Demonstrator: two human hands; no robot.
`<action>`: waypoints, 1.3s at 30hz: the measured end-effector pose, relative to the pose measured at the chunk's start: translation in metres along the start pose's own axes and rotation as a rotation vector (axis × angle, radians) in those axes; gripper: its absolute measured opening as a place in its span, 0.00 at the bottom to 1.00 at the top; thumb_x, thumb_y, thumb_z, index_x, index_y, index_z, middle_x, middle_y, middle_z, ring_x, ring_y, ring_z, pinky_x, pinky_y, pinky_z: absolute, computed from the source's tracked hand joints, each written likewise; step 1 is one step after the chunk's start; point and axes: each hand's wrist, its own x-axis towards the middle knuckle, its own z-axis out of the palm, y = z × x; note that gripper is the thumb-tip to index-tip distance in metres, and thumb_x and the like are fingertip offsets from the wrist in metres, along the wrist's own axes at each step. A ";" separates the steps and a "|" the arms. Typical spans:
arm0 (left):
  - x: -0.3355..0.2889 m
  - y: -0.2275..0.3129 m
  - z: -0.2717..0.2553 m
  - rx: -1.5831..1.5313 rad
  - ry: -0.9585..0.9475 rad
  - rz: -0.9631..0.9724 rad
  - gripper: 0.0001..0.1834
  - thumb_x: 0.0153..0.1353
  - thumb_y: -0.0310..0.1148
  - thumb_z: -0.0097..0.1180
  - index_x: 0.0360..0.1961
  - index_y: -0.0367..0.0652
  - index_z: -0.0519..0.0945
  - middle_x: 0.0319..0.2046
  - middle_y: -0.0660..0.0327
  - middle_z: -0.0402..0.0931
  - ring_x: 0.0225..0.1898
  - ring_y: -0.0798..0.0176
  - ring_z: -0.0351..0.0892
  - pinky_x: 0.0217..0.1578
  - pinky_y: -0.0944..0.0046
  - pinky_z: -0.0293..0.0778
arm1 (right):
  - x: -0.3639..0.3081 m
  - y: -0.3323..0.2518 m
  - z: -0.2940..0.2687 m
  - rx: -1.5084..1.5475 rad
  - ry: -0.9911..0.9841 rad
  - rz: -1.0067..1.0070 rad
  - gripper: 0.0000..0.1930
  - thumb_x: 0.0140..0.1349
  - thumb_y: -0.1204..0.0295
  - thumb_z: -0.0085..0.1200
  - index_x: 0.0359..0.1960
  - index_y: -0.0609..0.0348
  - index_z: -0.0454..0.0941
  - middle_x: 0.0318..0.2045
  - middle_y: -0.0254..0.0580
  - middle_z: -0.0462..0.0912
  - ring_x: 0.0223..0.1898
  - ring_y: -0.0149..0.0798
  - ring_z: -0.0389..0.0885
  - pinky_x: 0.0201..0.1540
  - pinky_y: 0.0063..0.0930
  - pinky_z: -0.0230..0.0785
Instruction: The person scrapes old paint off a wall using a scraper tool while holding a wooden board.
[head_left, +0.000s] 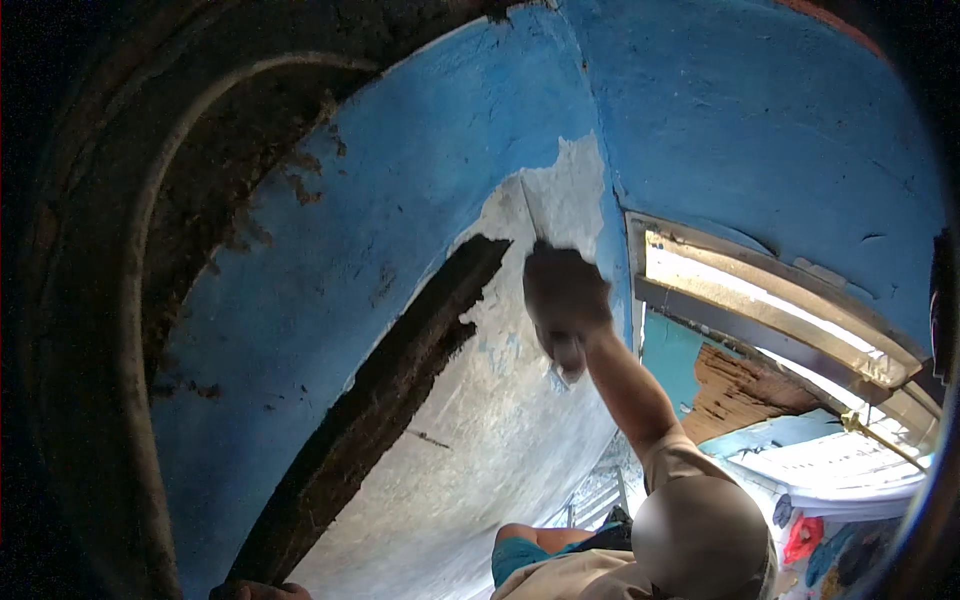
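Note:
At the lower left edge, only the tops of a few bent fingers of my left hand (260,592) show, by the lower end of a long dark brown strip (370,410) on the wall. Whatever they hold, if anything, is cut off by the edge. My right hand is out of view. Another person at the lower right reaches up with a bent arm. Their dark, motion-smeared hand (565,300) grips a scraper (532,208), its thin blade against a bare whitish patch (570,185) where the blue paint (400,160) is gone.
A curved pipe (138,250) runs along a dark, crumbling edge on the left. To the right is a window frame (780,290) with a splintered brown panel (745,390) below it. Cloths and a red item (803,538) lie at the lower right.

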 end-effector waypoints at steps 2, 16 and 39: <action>-0.003 -0.001 -0.011 0.020 -0.003 0.003 0.17 0.58 0.42 0.60 0.24 0.38 0.78 0.23 0.58 0.74 0.22 0.61 0.70 0.26 0.62 0.66 | 0.015 0.005 0.005 0.176 0.020 -0.157 0.11 0.55 0.70 0.55 0.16 0.55 0.73 0.18 0.36 0.75 0.19 0.40 0.76 0.23 0.32 0.68; -0.008 0.001 -0.004 0.012 0.022 -0.033 0.13 0.58 0.37 0.60 0.26 0.36 0.78 0.25 0.56 0.74 0.23 0.59 0.70 0.26 0.60 0.67 | 0.008 0.019 -0.001 0.047 0.047 -0.086 0.22 0.66 0.64 0.45 0.12 0.57 0.68 0.13 0.39 0.71 0.14 0.40 0.71 0.16 0.32 0.62; -0.017 -0.003 -0.009 0.087 -0.022 0.002 0.12 0.62 0.33 0.56 0.27 0.34 0.78 0.25 0.55 0.75 0.22 0.59 0.70 0.26 0.59 0.67 | 0.017 0.008 0.006 0.181 0.083 -0.241 0.16 0.43 0.64 0.59 0.10 0.57 0.65 0.09 0.33 0.63 0.11 0.36 0.67 0.16 0.26 0.59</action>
